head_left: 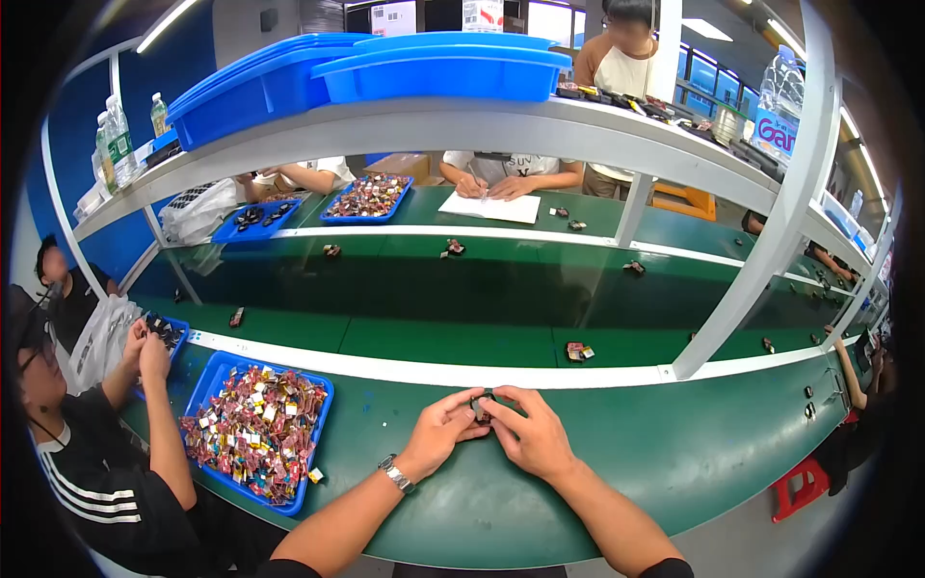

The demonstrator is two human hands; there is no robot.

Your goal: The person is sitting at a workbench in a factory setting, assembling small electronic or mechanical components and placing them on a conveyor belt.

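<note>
Over the green bench top [405, 520], my left hand [441, 433] and my right hand [528, 432] meet in front of me. Between their fingertips is a small dark part [483, 408], gripped from both sides; its exact kind is too small to make out. My left wrist wears a metal-banded watch. To the left of my left forearm stands a blue tray [327, 424], heaped with small parts [255, 424] in reddish brown, white and yellow. One loose piece [315, 475] lies at that tray's right edge.
A white rail [434, 374] separates the bench from a green conveyor belt [405, 337] carrying scattered small parts [578, 352]. Overhead, a grey shelf [462, 130] holds blue bins [443, 72]. At left, a co-worker [87, 453] handles something beside another tray. A slanted post [747, 279] rises at right.
</note>
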